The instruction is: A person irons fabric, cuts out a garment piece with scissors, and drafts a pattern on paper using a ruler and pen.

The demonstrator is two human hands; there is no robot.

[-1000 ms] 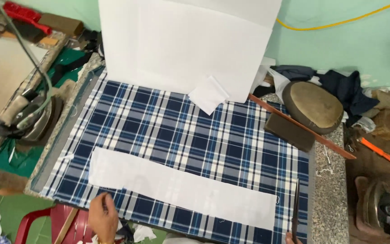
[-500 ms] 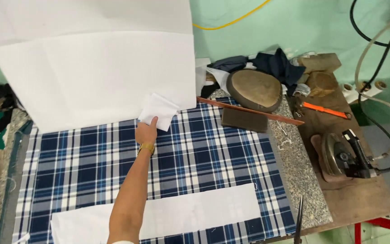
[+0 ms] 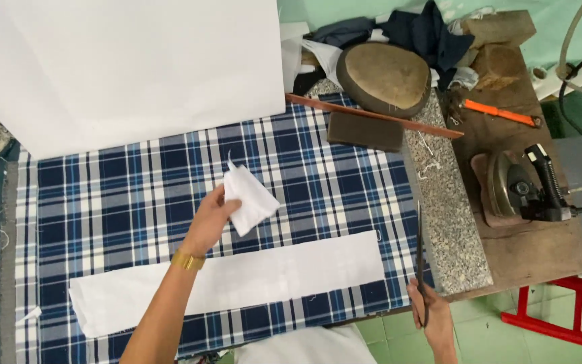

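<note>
The left hand (image 3: 211, 219) is lifted over the middle of the tabletop (image 3: 449, 222), its fingers pinching one edge of a small folded piece of white cloth (image 3: 250, 202), which hangs in the air just above the blue and white checked cloth (image 3: 136, 195) that covers most of the top. Nearer the front edge a long white strip of fabric (image 3: 237, 283) lies flat across the checks, running almost from the left side to the right. The right hand (image 3: 431, 317) is at the front right corner, its fingers closed around the handles of a pair of scissors (image 3: 419, 249) whose blades point away towards the back. A large white sheet (image 3: 129, 67) covers the back left part. At the back right corner sit a rounded brown pad (image 3: 385, 77), a dark block (image 3: 365, 131) and a long wooden ruler (image 3: 372, 116). An iron (image 3: 516, 185) rests on a wooden stand off the right edge.
</note>
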